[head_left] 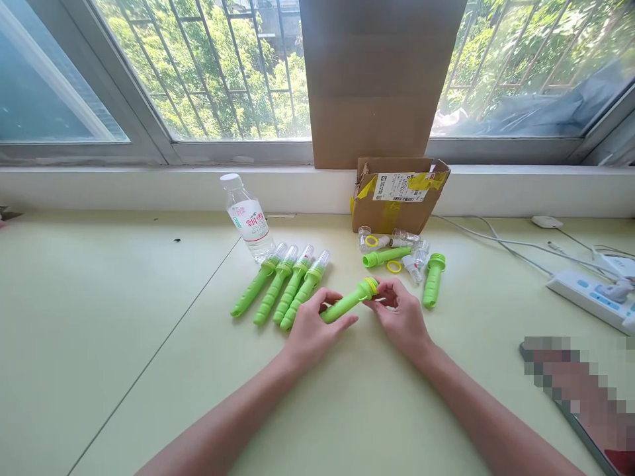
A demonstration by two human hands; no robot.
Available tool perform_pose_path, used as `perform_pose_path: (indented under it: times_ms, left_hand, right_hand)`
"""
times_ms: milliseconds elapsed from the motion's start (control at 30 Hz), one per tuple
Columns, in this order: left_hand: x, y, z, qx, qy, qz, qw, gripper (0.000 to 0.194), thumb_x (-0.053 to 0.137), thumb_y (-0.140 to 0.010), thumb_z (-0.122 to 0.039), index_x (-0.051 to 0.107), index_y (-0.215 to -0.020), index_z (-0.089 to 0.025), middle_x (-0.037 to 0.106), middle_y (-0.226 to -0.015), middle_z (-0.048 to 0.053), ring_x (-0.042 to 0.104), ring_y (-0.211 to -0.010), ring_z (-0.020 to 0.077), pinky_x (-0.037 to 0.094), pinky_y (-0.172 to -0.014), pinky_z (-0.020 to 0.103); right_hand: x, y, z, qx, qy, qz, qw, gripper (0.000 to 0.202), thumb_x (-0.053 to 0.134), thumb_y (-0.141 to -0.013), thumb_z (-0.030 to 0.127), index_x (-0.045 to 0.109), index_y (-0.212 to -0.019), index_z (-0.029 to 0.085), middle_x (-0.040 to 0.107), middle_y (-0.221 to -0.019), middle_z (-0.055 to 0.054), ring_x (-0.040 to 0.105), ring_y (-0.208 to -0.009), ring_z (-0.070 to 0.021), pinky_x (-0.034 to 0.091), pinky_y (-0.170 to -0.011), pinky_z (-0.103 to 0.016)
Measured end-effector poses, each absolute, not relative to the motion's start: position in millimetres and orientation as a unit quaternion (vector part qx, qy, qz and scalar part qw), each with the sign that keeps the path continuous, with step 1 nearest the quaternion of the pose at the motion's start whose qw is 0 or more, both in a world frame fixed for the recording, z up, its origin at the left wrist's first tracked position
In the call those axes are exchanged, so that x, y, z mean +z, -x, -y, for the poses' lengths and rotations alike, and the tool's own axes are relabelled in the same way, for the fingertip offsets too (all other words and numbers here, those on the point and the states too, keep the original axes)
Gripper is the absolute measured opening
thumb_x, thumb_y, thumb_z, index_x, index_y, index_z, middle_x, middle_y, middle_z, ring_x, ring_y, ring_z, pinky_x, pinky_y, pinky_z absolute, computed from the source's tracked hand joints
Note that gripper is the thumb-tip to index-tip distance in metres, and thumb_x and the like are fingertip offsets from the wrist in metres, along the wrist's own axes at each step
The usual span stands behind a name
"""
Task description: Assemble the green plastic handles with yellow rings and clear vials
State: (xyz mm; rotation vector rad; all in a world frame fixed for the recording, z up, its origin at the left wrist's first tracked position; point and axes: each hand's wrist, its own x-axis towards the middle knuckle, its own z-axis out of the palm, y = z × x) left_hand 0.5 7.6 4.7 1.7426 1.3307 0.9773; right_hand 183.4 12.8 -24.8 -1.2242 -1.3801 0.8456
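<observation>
My left hand is wrapped around the lower part of a green plastic tube handle, tilted up to the right. At its upper end sits a yellow ring, pinched by the fingertips of my right hand. Left of my hands lie several green sticks with clear caps, side by side. Beyond my right hand are a loose green handle, another green handle, a loose yellow ring, clear plastic caps and a small white-and-clear piece.
A water bottle stands behind the capped sticks. An open cardboard box is by the wall below a tall cardboard panel. To the right are cables, a white power strip and a phone-like device, partly pixelated.
</observation>
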Motion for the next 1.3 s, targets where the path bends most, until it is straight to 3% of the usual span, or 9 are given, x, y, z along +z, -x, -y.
perform_pose_path:
  times_ms: [100, 300, 733, 1133, 1300]
  left_hand:
    - [1, -1, -7, 0.409, -0.690, -0.526, 0.283, 0.020, 0.070, -0.073, -0.031, 0.058, -0.084, -0.020, 0.064, -0.085, 0.000, 0.061, -0.075, 0.0154, 0.048, -0.069, 0.027]
    - [-3, -2, -4, 0.441, -0.664, -0.552, 0.246, 0.021, 0.071, -0.074, -0.037, 0.065, -0.085, -0.020, 0.067, -0.080, 0.002, 0.061, -0.069, 0.0162, 0.047, -0.061, 0.026]
    - [-1, 0, -5, 0.442, -0.617, -0.557, 0.337, 0.030, 0.071, -0.071, -0.046, 0.067, -0.084, -0.019, 0.069, -0.077, 0.003, 0.064, -0.069, 0.0183, 0.049, -0.056, 0.025]
    - [6, -1, -4, 0.431, -0.575, -0.544, 0.433, 0.033, 0.069, -0.075, -0.046, 0.061, -0.091, -0.018, 0.059, -0.064, -0.002, 0.052, -0.045, 0.0091, 0.042, -0.042, 0.020]
    - [8, -2, -4, 0.421, -0.560, -0.536, 0.472, 0.033, 0.067, -0.077, -0.046, 0.063, -0.089, -0.016, 0.059, -0.061, -0.001, 0.049, -0.042, 0.0080, 0.041, -0.041, 0.020]
  right_hand:
    - [-25, -183, -13, 0.356, 0.509, 0.576, 0.532, 0.036, 0.070, -0.073, 0.048, 0.047, -0.083, 0.023, 0.065, -0.116, -0.013, 0.070, -0.078, -0.0232, 0.060, -0.064, -0.040]
    - [-25, -183, -15, 0.352, 0.507, 0.581, 0.531, 0.041, 0.074, -0.069, 0.050, 0.047, -0.083, 0.022, 0.067, -0.110, -0.011, 0.069, -0.080, -0.0232, 0.060, -0.063, -0.037]
    - [-21, -184, -13, 0.348, 0.514, 0.602, 0.502, 0.034, 0.070, -0.075, 0.041, 0.045, -0.088, 0.023, 0.066, -0.104, -0.008, 0.068, -0.082, -0.0219, 0.058, -0.064, -0.034]
    - [-21, -183, -13, 0.360, 0.505, 0.602, 0.503, 0.029, 0.067, -0.078, 0.042, 0.047, -0.086, 0.022, 0.065, -0.100, -0.007, 0.067, -0.077, -0.0199, 0.058, -0.068, -0.037]
    - [-20, -183, -12, 0.359, 0.494, 0.609, 0.507, 0.031, 0.068, -0.077, 0.038, 0.045, -0.090, 0.023, 0.065, -0.108, -0.008, 0.067, -0.084, -0.0207, 0.057, -0.070, -0.037]
